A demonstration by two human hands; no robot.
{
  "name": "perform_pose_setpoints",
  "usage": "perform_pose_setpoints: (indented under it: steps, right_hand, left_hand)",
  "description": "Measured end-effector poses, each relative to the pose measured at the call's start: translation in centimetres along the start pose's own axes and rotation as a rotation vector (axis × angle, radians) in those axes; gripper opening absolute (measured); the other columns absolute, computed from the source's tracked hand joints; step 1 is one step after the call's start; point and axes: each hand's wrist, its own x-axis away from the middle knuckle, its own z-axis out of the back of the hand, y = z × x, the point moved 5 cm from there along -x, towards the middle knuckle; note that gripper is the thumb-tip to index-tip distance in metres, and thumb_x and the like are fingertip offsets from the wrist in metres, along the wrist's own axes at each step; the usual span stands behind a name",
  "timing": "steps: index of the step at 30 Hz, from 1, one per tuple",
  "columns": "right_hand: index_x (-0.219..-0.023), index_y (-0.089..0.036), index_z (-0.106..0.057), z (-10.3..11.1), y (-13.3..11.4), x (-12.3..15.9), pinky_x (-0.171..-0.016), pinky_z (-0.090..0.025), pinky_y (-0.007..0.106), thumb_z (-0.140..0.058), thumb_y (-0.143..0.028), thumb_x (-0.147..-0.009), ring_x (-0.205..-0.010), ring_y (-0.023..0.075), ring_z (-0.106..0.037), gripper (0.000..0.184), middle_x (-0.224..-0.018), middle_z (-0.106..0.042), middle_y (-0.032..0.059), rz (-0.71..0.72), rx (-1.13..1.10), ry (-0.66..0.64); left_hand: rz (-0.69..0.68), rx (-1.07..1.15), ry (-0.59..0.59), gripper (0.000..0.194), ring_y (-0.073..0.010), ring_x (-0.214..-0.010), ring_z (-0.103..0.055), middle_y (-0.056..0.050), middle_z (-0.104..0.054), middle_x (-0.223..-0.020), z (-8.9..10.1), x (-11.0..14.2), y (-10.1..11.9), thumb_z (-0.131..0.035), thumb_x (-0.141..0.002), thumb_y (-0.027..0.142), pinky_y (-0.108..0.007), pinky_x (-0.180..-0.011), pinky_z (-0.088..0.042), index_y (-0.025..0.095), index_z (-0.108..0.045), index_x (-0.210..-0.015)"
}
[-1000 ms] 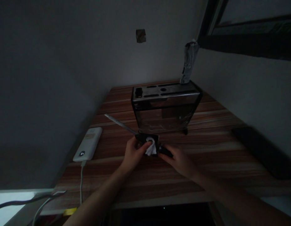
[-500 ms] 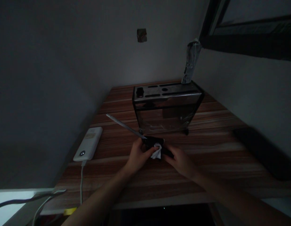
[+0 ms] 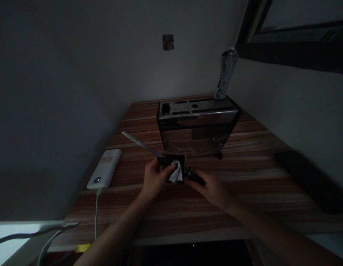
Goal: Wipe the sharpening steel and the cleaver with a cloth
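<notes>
My right hand [image 3: 207, 184] is closed round the black handle [image 3: 195, 178] of what looks like a knife. Close to the handle its broad part [image 3: 165, 160] is very dark, and a slim pale strip [image 3: 141, 143] sticks out beyond it to the upper left. Between thumb and fingers, my left hand [image 3: 154, 179] pinches a crumpled white cloth [image 3: 176, 174] against the dark part. The fingers under it are hidden. Just behind the hands stands a knife block [image 3: 197, 135] with a slotted metal top, and a plastic-wrapped item [image 3: 226, 72] rises from its right end.
On the left of the wood-grain table [image 3: 257, 192] lies a white power bank [image 3: 105, 168] with a cable [image 3: 96, 214] running to the near edge. A long black object [image 3: 310, 181] lies at the right. Walls border the table; the light is dim.
My left hand slid with the cloth toward the handle, then back left away from it. The right hand has kept its grip on the handle. The view has shifted slightly.
</notes>
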Motion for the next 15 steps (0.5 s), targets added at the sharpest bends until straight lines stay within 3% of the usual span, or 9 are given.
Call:
perform_pose_setpoints:
  steps: [6,15]
  right_hand:
    - [-0.083,-0.019,-0.064,-0.1,0.3,0.1,-0.060,-0.046,0.026,-0.057,-0.038,-0.083,-0.066,0.0164,-0.062,0.020,-0.074,-0.068,0.0025,-0.007,0.004,0.006]
    - [-0.085,-0.019,-0.066,-0.2,0.1,0.1,-0.056,-0.044,0.024,-0.055,-0.038,-0.084,-0.062,0.0151,-0.061,0.022,-0.070,-0.067,0.0017,-0.019,0.027,-0.030]
  left_hand:
    - [0.065,0.269,0.244,0.025,-0.0113,-0.056,-0.060,0.001,-0.067,-0.063,2.6,-1.5,-0.9,-0.077,-0.056,0.034,-0.019,-0.053,-0.046,0.015,-0.067,-0.068]
    - [-0.056,0.557,0.432,0.024,-0.0059,-0.054,-0.056,0.006,-0.063,-0.062,5.7,-3.3,-0.2,-0.078,-0.057,0.031,-0.015,-0.054,-0.043,0.016,-0.063,-0.068]
